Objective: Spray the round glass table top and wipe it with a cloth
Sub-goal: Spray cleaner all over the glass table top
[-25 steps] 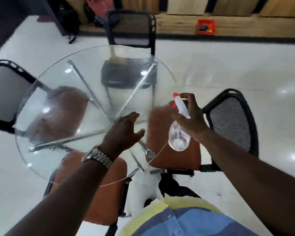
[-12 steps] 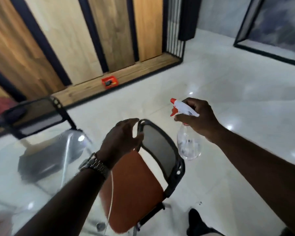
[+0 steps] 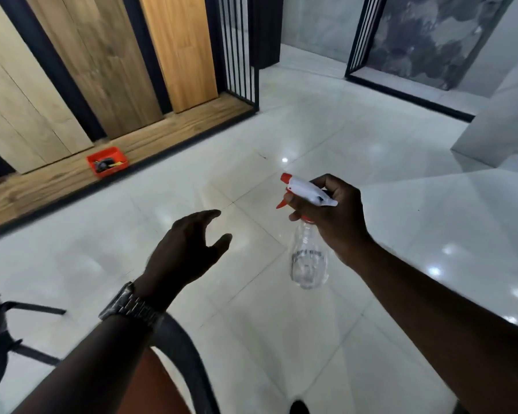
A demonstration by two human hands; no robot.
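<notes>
We hold the spray bottle [image 3: 309, 258] by its neck, right hand [image 3: 332, 216] clenched under the white trigger head; clear plastic, nearly empty (so light, slick). Left hand [image 3: 186, 252], left of the bottle, is spread and empty. The desk is out of view.

The floor [image 3: 326, 138] is made of large white glossy tiles, and small bright spots of light reflect on it. At the left stand tall wood panels [image 3: 102, 64] in pale, brown and orange tones, separated by dark strips, on a low wooden ledge [image 3: 57, 180]. A red tray [image 3: 107, 161] (with some dark small things inside) lies on this ledge. A black bar frame [image 3: 240, 49] stands beside the panels. At the upper right leans a dark marble-like slab [image 3: 425, 40]. A black chair back [image 3: 183, 354] shows at the bottom.
</notes>
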